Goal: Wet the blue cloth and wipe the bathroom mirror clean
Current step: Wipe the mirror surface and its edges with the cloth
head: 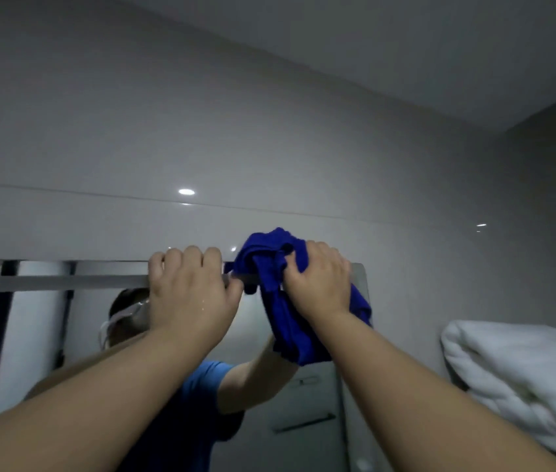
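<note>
The mirror (38,328) is cut off left and below; its top rim is partly hidden by the left hand (189,294) and blue cloth (281,321); the white towel (515,376) is cropped at right.

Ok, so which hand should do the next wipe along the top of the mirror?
Right. The right hand grips the blue cloth against the top edge of the mirror. The left hand holds no cloth; its fingers curl over that edge, likely just steadying.
</note>
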The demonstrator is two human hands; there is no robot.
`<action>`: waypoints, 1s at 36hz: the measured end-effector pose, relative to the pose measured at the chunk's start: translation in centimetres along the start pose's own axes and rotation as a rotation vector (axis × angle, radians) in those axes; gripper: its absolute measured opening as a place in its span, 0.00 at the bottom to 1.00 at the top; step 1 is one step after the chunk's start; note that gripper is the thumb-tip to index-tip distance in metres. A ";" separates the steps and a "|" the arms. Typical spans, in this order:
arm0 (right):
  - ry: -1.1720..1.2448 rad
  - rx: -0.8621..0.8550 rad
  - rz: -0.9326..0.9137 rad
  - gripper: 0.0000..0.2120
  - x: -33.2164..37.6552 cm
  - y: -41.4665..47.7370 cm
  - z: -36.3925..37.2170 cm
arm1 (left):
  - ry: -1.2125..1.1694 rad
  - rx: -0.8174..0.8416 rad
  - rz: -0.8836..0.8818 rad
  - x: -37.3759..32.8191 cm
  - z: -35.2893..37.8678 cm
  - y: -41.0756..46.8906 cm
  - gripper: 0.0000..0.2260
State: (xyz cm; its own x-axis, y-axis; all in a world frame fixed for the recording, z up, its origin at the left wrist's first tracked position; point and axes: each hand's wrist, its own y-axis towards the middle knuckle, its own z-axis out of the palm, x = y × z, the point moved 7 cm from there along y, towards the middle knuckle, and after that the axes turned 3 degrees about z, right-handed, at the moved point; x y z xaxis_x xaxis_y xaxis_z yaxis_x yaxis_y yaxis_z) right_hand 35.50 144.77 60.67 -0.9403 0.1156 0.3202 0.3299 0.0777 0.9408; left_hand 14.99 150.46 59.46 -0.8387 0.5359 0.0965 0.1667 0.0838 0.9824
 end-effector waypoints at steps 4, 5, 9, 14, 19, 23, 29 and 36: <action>-0.054 -0.007 0.110 0.17 -5.3 1.4 -0.8 | -0.086 -0.010 0.029 -3.7 0.9 1.0 0.18; -0.055 -0.012 0.145 0.17 -6.2 1.7 -0.9 | -0.111 -0.004 0.039 -4.7 1.1 1.3 0.19; 0.063 -0.058 0.374 0.23 -10.4 2.0 -1.1 | -0.070 -0.016 0.068 -7.3 2.0 0.9 0.22; 0.201 -0.140 0.608 0.22 -15.6 0.1 -1.1 | -0.049 -0.058 0.057 -7.7 2.1 1.1 0.24; 0.234 -0.234 0.673 0.09 -17.4 -5.5 -1.4 | -0.090 -0.054 0.065 -8.1 2.1 0.7 0.27; 0.288 -0.285 0.723 0.09 -18.9 -10.3 -0.4 | -0.038 -0.100 0.065 -8.3 2.6 0.0 0.29; 0.227 -0.100 0.707 0.19 -22.0 -14.8 3.2 | 0.005 -0.110 0.057 -8.3 3.0 -0.1 0.27; 0.490 -0.145 0.758 0.16 -23.6 -19.0 2.4 | -0.207 -0.048 0.156 -9.2 2.6 -2.5 0.21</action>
State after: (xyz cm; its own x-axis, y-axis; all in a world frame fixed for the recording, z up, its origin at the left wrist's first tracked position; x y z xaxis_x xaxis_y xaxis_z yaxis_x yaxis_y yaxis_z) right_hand 51.66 142.90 34.98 -0.4172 -0.3506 0.8385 0.8911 0.0234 0.4531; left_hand 23.69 147.52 55.72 -0.6802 0.6999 0.2180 0.2572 -0.0507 0.9650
